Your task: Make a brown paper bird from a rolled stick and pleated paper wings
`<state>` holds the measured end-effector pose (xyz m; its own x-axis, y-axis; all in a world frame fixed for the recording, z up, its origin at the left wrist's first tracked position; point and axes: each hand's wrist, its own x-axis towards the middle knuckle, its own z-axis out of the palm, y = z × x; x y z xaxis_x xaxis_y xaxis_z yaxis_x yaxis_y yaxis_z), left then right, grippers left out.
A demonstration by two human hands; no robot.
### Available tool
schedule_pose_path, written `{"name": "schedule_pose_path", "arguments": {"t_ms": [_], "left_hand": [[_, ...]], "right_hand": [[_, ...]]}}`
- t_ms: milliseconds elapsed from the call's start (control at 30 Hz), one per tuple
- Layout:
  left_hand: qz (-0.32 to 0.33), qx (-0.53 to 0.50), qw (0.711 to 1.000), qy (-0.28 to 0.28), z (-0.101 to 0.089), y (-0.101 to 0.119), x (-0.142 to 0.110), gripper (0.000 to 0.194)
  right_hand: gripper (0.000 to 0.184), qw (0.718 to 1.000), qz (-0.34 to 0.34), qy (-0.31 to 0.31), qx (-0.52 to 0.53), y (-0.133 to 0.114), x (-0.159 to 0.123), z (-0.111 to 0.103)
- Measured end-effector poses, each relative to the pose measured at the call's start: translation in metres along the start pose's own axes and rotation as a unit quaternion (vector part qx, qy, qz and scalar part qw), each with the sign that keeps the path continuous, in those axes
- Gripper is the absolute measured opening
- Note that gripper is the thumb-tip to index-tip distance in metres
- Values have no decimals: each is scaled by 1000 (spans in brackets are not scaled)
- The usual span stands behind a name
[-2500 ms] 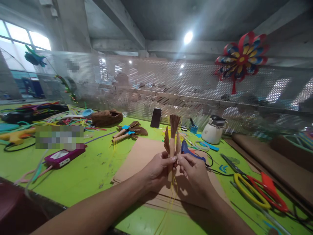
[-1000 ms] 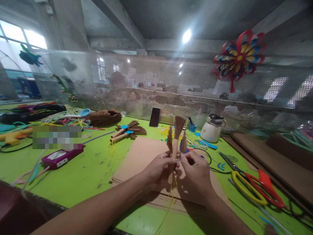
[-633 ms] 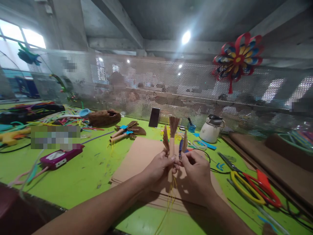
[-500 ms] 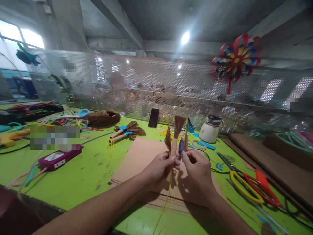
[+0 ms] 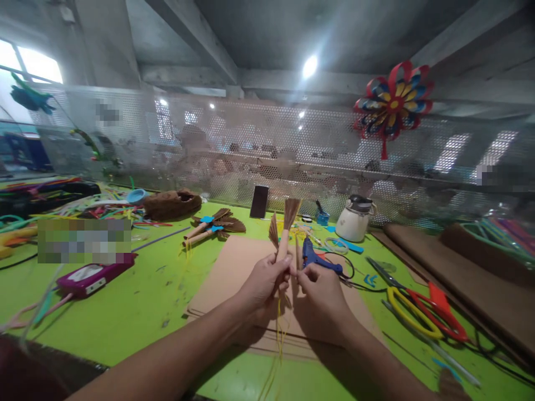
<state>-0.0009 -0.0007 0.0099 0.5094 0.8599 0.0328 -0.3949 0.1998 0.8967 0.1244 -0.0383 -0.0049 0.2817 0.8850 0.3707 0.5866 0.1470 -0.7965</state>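
My left hand is closed around a tan paper tube, held upright. A brown pleated paper fan spreads from the tube's top, and a pleated wing stands at its left side. Yellow strings hang below the hand. My right hand pinches a narrow brown pleated paper piece, seen nearly edge-on, close to the tube's right side. Whether that piece touches the tube I cannot tell. Just beyond my right fingers lies a blue glue gun.
Tan paper sheets lie under my hands. Similar paper-tube pieces rest at left, near a purple power strip. Scissors and brown sheets are at right. A phone and a white jug stand behind.
My right hand has moved left with the pleated piece, closer to the tube. More of the glue gun shows now. The tube leans slightly more to the right, and the whole view has shifted a little.
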Motion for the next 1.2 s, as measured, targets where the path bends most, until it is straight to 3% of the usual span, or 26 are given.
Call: {"name": "schedule_pose_path", "arguments": {"t_ms": [200, 367, 533, 633, 767, 900, 1067, 1133, 1200], "left_hand": [[36, 58, 998, -12, -3, -8, 1, 24], [-11, 96, 995, -36, -10, -16, 6, 30], [-38, 85, 994, -49, -7, -12, 4, 30], [-79, 31, 996, -39, -5, -9, -1, 33], [-112, -18, 993, -41, -4, -5, -6, 32], [-122, -32, 992, -19, -5, 2, -5, 29], [-65, -56, 996, 12, -9, 7, 5, 22], [-46, -61, 997, 15, -11, 7, 8, 19], [-35, -72, 997, 12, -12, 6, 10, 17]], "right_hand": [[29, 993, -52, -24, -105, -5, -5, 1], [22, 977, -138, -8, -160, -7, -7, -7], [23, 970, -161, 3, -184, -6, -7, -9], [22, 983, -139, 0, -124, 0, -4, -6], [22, 997, -63, -10, 33, 2, -2, -2], [22, 994, -79, -23, 73, 1, 1, -3], [26, 990, -117, 60, -41, 24, 23, -22], [24, 976, -144, 92, -136, 40, 34, -30], [22, 952, -157, 69, -253, 57, 41, -35]]}}
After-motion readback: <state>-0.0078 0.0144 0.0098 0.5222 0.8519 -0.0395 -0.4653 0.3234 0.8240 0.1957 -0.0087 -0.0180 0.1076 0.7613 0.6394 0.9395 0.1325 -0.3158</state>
